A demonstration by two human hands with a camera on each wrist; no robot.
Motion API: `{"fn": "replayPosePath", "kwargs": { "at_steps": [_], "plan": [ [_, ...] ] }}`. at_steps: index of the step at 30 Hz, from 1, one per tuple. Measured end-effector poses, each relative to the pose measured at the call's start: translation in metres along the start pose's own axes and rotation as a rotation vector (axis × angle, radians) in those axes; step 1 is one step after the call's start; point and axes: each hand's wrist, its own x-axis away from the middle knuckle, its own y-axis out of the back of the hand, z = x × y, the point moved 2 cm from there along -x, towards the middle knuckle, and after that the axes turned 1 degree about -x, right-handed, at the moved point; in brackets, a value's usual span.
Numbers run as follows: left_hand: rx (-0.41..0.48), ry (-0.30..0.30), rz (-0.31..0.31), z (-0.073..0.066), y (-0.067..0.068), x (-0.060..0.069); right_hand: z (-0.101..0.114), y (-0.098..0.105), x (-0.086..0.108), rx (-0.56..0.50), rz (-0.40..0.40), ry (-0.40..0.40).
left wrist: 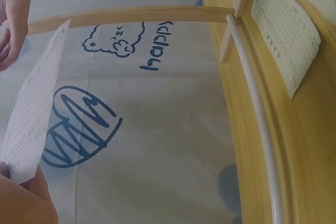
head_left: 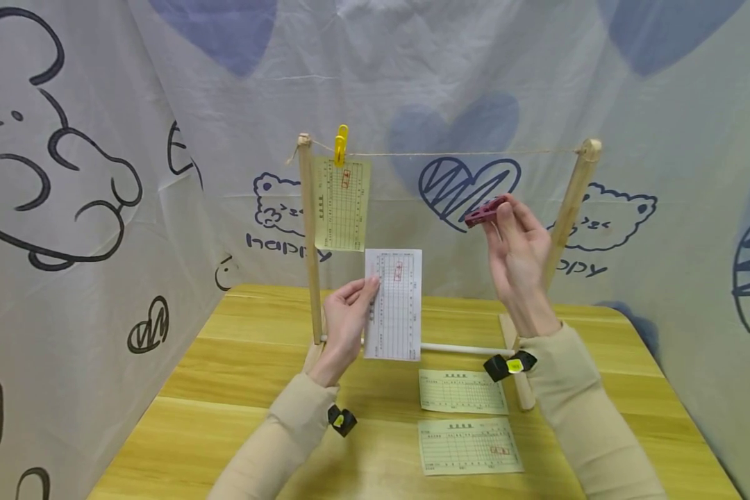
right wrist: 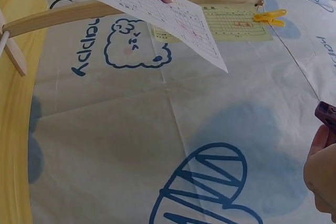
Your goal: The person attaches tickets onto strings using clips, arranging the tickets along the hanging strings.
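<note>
My left hand (head_left: 348, 319) pinches the left edge of a white printed form (head_left: 401, 312), held upright in front of the wooden frame. In the right wrist view the same white form (right wrist: 152, 11) slants across the top. My right hand (head_left: 520, 253) holds a dark red clothespin (head_left: 486, 210) between thumb and fingers, below the string (head_left: 450, 153) and to the right of the form. On the string's left end, a yellow clothespin (head_left: 340, 147) grips a hanging yellow-green form (head_left: 342, 205).
Two pale green forms (head_left: 462, 392) lie on the wooden table (head_left: 225, 389), one nearer the front. Wooden posts (head_left: 310, 243) hold the string at either side, and a white rod (head_left: 462, 349) joins them low down. A printed curtain (head_left: 375, 76) surrounds the table.
</note>
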Motion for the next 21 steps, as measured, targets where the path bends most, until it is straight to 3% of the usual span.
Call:
{"fn": "replayPosePath", "kwargs": {
  "at_steps": [21],
  "plan": [
    [-0.028, -0.04, 0.032, -0.021, -0.006, -0.012, -0.004, -0.03, -0.021, 0.181, 0.144, 0.055]
  ]
}}
